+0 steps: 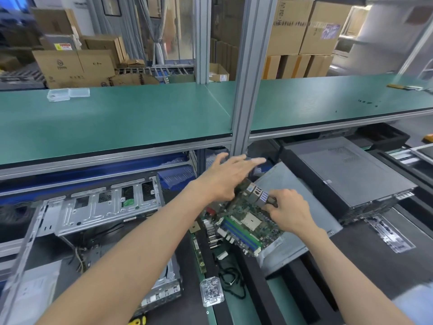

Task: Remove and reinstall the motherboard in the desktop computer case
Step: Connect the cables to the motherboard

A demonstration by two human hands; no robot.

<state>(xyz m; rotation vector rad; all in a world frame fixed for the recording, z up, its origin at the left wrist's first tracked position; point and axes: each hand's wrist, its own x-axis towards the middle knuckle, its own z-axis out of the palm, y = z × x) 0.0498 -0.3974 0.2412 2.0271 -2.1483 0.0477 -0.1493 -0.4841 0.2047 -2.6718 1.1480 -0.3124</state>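
The green motherboard (248,227) is out of the case and lies tilted over a grey metal panel (302,202) at centre right. My right hand (289,212) grips its rear port block, fingers curled round the metal connectors. My left hand (228,178) hovers over the board's far edge with fingers stretched out straight, holding nothing. The open desktop case (98,205) lies on its side at the left, its bare metal tray showing, with loose cables at its front.
A RAM stick (199,253), a CPU chip (195,227), a black cable (230,281) and a clear screw box (210,290) lie below the board. A closed grey computer case (346,174) sits at right. A green shelf (117,118) overhangs the bench.
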